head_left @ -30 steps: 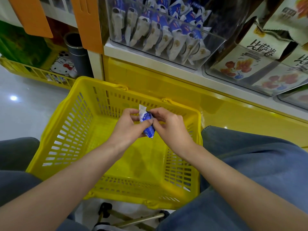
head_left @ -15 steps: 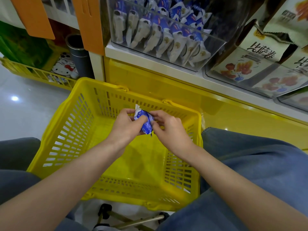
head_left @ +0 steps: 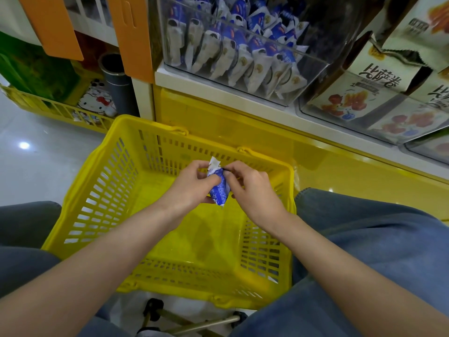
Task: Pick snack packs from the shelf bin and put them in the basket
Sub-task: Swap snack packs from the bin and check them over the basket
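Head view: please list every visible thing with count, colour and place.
snack pack: one, blue and white, above the basket, in both hands
basket: one, yellow, between the legs
shelf bin: one, clear, on the shelf behind the basket
packs in bin: many, blue and white, in rows
large bags: several, beige, clear bin at right
panels: two, orange, upper left
tube: one, grey, left of the shelf
legs: two, blue jeans, beside the basket
left hand: one, fingers hold the pack's side
right hand: one, fingers pinch the pack's top

Blue-white snack pack point(head_left: 218, 188) upright, above yellow basket point(head_left: 102, 190); clear shelf bin point(head_left: 323, 76) full of same packs.
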Demonstrator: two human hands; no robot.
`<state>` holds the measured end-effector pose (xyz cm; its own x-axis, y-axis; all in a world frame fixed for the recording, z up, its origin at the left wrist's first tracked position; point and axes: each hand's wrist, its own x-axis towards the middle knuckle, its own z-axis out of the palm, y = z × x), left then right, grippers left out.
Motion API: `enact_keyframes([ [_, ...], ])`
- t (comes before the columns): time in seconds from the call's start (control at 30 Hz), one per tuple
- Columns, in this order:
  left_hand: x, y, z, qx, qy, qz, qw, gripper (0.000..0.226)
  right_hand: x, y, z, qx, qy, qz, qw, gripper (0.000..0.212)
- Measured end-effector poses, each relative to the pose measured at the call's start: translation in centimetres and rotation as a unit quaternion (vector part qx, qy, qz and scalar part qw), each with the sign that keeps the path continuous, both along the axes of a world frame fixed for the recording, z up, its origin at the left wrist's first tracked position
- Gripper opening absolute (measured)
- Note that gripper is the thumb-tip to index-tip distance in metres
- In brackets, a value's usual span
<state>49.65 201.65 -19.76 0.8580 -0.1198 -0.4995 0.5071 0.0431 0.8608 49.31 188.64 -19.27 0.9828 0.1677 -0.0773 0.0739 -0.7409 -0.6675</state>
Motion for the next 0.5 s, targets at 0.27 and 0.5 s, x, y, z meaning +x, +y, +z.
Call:
enact_keyframes([
  [0.27, -0.1, 0.4, 0.7, -0.085, 0.032, -0.050, 0.995, 0.015, 1.5, -0.3, 0.7, 0.178, 0.128, -0.097, 0.971, 0.026],
  [0.5, -0.2, 0.0, 0.2, -0.028, -0.035, -0.032, 0.998, 0.029, 1.1, 0.1, 1.8, 0.298, 0.167, -0.090, 0.936, 0.047],
])
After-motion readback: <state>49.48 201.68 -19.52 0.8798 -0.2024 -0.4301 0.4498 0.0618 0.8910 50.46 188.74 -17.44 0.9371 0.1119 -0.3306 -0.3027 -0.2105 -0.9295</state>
